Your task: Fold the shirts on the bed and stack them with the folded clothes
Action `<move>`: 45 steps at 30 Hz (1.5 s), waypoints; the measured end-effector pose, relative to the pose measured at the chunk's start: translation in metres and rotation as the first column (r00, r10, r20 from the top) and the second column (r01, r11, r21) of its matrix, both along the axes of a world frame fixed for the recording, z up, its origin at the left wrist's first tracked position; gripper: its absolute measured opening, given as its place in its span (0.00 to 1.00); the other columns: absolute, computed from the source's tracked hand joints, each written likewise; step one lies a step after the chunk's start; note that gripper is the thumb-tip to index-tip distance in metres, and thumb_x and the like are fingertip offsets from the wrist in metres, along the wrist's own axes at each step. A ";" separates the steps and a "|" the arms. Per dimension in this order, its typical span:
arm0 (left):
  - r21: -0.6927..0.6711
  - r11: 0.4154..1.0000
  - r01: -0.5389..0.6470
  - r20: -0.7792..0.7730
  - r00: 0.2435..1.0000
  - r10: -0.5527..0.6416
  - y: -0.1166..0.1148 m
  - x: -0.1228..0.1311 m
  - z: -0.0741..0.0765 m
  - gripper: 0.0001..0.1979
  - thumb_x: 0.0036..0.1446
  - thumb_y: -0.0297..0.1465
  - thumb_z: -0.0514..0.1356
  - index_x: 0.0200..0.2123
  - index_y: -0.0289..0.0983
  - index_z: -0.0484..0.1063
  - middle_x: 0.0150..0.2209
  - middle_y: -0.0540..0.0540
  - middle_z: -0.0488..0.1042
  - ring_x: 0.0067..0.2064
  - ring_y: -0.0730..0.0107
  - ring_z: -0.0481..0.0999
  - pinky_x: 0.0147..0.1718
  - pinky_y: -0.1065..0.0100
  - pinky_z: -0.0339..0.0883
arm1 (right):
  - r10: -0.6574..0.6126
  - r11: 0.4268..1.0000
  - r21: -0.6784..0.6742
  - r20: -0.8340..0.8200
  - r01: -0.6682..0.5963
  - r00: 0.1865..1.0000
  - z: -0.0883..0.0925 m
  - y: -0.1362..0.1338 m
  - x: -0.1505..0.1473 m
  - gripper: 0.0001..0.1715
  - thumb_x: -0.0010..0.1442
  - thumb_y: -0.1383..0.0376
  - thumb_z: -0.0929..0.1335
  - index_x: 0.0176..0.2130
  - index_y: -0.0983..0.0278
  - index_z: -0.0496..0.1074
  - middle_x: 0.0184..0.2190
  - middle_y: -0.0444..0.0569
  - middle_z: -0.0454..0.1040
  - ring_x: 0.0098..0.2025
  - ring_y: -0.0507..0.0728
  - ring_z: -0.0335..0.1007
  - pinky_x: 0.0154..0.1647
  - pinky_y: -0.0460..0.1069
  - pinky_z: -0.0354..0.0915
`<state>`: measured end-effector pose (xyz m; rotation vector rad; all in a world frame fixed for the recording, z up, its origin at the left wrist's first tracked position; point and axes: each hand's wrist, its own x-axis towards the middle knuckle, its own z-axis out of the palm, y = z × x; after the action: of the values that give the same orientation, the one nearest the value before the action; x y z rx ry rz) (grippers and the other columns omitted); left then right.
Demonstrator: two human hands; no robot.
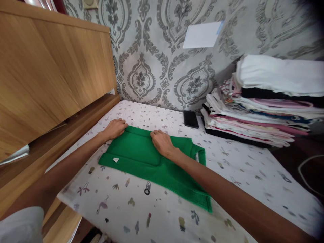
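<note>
A green garment (136, 148) lies partly folded on the patterned white cloth. A small white tag shows near its left end, and a label sits inside the band at its right end. At the far left corner of the garment, my left hand (115, 129) has its fingers curled closed on the edge. My right hand (162, 142) grips the far edge near the middle, fingers bent and pressed together. My right forearm passes over the right part of the garment and hides some of it.
The white cloth (121, 202) with small printed figures covers the surface. Toward the back lies a black phone (190, 119). A tall stack of folded clothes (253, 114) stands at the right. Wooden furniture (55, 67) borders the left side, and a patterned wall (152, 67) the back.
</note>
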<state>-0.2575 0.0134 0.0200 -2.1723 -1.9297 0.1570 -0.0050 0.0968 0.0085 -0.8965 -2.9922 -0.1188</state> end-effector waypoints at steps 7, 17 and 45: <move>0.149 0.988 0.036 -0.036 0.999 -0.031 -0.013 0.002 0.003 0.14 0.64 0.28 0.47 0.39 0.35 0.73 0.40 0.36 0.74 0.47 0.51 0.70 0.44 0.55 0.64 | -0.002 1.000 -0.030 -0.042 0.001 0.999 -0.002 0.004 0.003 0.17 0.66 0.74 0.58 0.46 0.67 0.73 0.46 0.61 0.76 0.49 0.65 0.70 0.43 0.55 0.67; 0.175 0.983 -0.046 0.293 0.956 -0.007 -0.017 -0.001 -0.012 0.25 0.69 0.41 0.43 0.61 0.35 0.64 0.58 0.35 0.70 0.60 0.53 0.67 0.57 0.54 0.61 | 0.089 0.992 -0.071 -0.195 -0.105 0.977 -0.013 0.003 0.000 0.27 0.69 0.58 0.59 0.60 0.70 0.65 0.61 0.62 0.66 0.63 0.66 0.60 0.62 0.60 0.59; -0.541 0.833 0.116 0.613 0.732 0.297 -0.080 -0.019 0.023 0.10 0.48 0.39 0.61 0.29 0.38 0.67 0.27 0.52 0.68 0.32 0.69 0.67 0.31 0.71 0.60 | 0.121 0.897 -0.404 -0.168 -0.181 0.978 0.005 -0.086 -0.034 0.06 0.62 0.70 0.64 0.40 0.64 0.70 0.42 0.52 0.72 0.43 0.58 0.66 0.39 0.50 0.60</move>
<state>-0.2768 -0.0661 0.0429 -2.7820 -2.6684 -0.1143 -0.0394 0.0104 0.0139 -0.6486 -2.9849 0.5845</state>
